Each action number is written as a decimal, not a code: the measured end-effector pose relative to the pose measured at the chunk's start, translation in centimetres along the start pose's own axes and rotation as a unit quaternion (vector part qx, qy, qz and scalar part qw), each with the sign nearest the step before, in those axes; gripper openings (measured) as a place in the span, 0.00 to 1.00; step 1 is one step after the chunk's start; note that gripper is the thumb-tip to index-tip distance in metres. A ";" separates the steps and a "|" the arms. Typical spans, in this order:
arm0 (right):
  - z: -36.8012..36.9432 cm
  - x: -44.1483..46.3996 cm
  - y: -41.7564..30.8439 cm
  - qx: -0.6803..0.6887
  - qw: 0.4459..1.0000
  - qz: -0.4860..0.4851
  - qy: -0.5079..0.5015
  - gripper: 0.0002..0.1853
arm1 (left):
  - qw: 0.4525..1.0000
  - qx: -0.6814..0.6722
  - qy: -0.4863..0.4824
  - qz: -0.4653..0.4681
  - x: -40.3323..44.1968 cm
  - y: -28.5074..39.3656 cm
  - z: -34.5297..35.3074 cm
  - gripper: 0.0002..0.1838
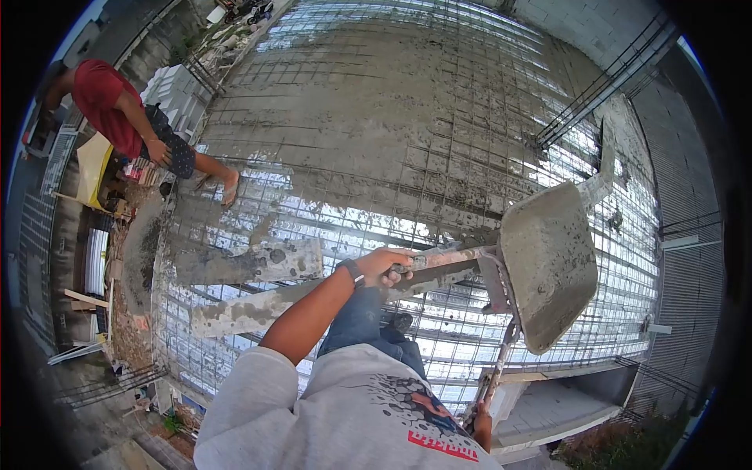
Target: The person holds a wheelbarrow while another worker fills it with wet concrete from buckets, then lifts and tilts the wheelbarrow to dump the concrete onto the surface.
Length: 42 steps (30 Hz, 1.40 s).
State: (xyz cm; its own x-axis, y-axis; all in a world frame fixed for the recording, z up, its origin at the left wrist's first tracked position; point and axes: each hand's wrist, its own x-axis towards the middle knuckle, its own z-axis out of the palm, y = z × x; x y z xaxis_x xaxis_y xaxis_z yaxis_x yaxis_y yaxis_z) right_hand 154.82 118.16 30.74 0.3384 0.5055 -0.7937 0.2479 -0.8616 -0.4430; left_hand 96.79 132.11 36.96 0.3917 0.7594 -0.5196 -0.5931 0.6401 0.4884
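A cement-smeared wheelbarrow (548, 266) stands to my right, its tray tipped on its side and coated in grey residue. My left hand (389, 266), a dark band on its wrist, is wrapped round one handle (442, 257). Lower down, close to my body, my right hand (482, 424) closes on the other handle (501, 360); its fingers are partly hidden by my shirt. Beneath lies a steel mesh (462, 329) over shiny sheeting. Wet concrete (352, 117) covers much of the mesh ahead.
Two cement-stained planks (274, 262) lie across the mesh to my left. A person in a red shirt (106, 106) steps at the slab's left edge. Upright rebar (603, 86) rises at the right, near a block wall (580, 23). An opening (556, 407) sits below right.
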 end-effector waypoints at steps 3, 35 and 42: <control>4.0 -4.8 2.0 0.003 0.999 0.035 0.009 0.27 | 0.999 -0.029 -0.017 0.001 -4.2 -0.2 -3.5 0.27; 60.4 -47.6 43.6 0.168 0.983 0.059 0.032 0.24 | 0.995 0.085 -0.021 -0.043 -57.5 -3.8 -45.4 0.24; 71.2 -54.0 50.8 0.159 0.986 0.046 0.029 0.22 | 0.993 0.086 -0.017 -0.079 -69.4 -3.5 -54.3 0.28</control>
State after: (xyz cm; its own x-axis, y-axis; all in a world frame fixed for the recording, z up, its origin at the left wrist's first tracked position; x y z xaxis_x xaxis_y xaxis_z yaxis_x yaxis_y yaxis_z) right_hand 84.51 43.81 21.44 0.3999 0.4180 -0.8157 -0.0804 -0.8705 -0.4855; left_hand 33.47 70.78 33.24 0.4954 0.6495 -0.5768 -0.3949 0.7598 0.5164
